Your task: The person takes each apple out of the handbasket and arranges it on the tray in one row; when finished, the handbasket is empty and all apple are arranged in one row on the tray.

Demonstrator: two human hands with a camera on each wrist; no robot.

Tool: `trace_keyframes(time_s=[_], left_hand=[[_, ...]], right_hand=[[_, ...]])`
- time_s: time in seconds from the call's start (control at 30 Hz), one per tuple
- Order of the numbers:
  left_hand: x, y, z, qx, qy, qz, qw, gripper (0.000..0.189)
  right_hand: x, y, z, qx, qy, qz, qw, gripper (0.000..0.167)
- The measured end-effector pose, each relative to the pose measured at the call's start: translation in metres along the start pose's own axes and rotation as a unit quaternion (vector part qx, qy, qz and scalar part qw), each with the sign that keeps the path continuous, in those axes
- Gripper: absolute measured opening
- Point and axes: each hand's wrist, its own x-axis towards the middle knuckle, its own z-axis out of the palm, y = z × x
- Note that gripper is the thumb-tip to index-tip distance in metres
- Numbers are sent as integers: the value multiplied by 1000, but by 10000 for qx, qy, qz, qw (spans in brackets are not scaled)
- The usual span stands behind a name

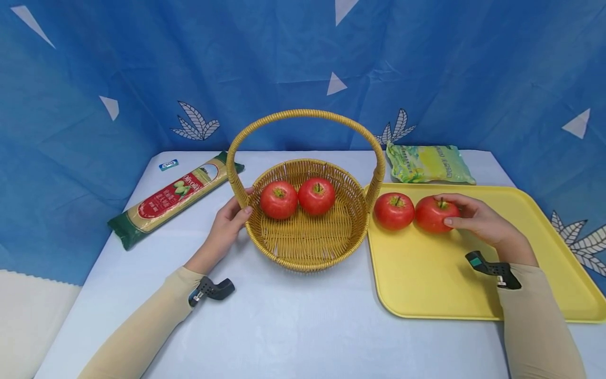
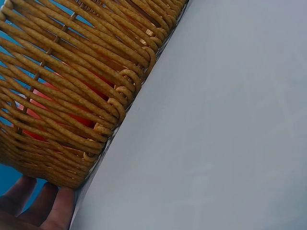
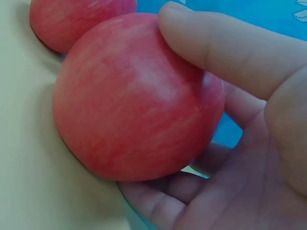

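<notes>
My left hand [image 1: 229,222] grips the left side of the wicker basket [image 1: 307,266] near the foot of its tall handle, thumb over the rim. In the left wrist view, fingertips [image 2: 60,206] lie against the woven wall. Two red apples [image 1: 279,200] sit side by side in the basket's back left part. On the yellow tray [image 1: 426,284], my right hand [image 1: 478,218] holds a red apple [image 1: 433,215] between thumb and curled fingers. Another apple [image 1: 395,211] stands just left of it on the tray, by the basket's right side.
A long pack of pasta [image 1: 170,197] lies slanted at the table's left, with a small blue-green label [image 1: 168,165] behind it. Behind the tray rests a green and yellow bag [image 1: 428,164]. A blue curtain [image 1: 284,63] closes off the back.
</notes>
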Motion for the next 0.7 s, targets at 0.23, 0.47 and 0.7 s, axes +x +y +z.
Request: trace_keyframes(time_s=[0.23,0.47,0.7], left_hand=[[0,0,0,-44,-3,-9,10000,52],[0,-1,0,-15,-9,1,10000,51],[0,-1,0,-113,-19,44,9999,52]], right_hand=[[-1,3,-2,275,-112,-60,9995,54],[-2,5,-2,579,-176,-116,9981,56],[-1,4,-3,907,-315,-326,9948,63]])
